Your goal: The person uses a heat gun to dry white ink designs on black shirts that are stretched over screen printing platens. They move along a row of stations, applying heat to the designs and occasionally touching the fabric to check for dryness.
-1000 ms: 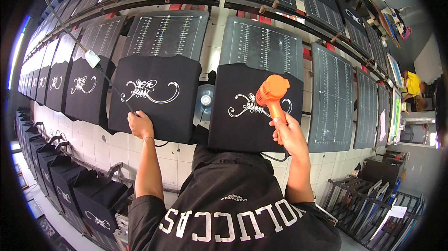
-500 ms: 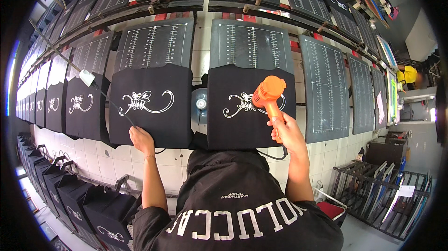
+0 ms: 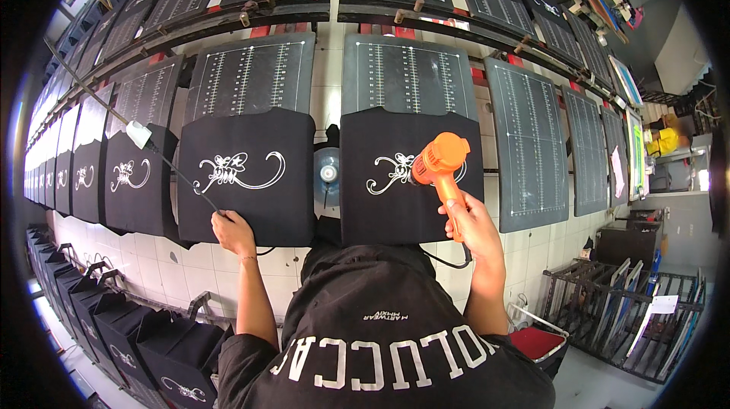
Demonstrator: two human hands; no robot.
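My right hand (image 3: pixel 475 225) is wrapped round the handle of an orange heat gun (image 3: pixel 444 156). Its nozzle end points left, over the white scroll-like print on a black shirt (image 3: pixel 380 215) stretched across a board. A dark cord (image 3: pixel 179 172) is pinched in my left hand (image 3: pixel 234 236), at the front edge of another black shirt (image 3: pixel 258 211) with the same kind of white print. From there the cord runs up and left to a white plug connector (image 3: pixel 138 134). The heat gun hides part of the print beneath it.
Grey boards with white ruled marks (image 3: pixel 528 143) line the right. More printed black shirts (image 3: pixel 137 200) continue leftward, with another row (image 3: pixel 182 348) behind me at lower left. A round lamp-like object (image 3: pixel 327 173) sits between the two boards. A frame rack (image 3: pixel 623 318) stands lower right.
The heat gun has dropped slightly and moved a little right above the shirt, still in my right hand. My left hand keeps hold of the cord, and the view has shifted slightly.
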